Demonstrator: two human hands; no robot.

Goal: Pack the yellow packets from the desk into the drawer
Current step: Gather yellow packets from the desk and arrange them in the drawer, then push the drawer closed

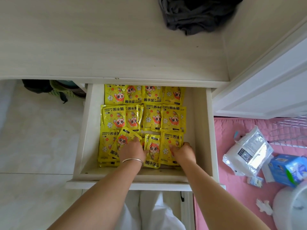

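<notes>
The white drawer (201,130) stands pulled out under the desk (99,47), and several yellow hand-warmer packets (172,118) lie in rows inside it. My left hand (132,151), a silver bangle on its wrist, rests on a tilted packet (122,140) in the front row. My right hand (182,152) lies on the front-right packet (172,140), its fingertips curled on the packet's surface. Between the hands a packet (153,151) stands slanted. No yellow packet is visible on the desk top.
A dark grey cloth (197,14) lies at the back of the desk. To the right are a pink mat (232,130), a white plastic bag (249,151), a blue box (289,168) and a wire rack (290,130). A green basket (66,92) sits under the desk.
</notes>
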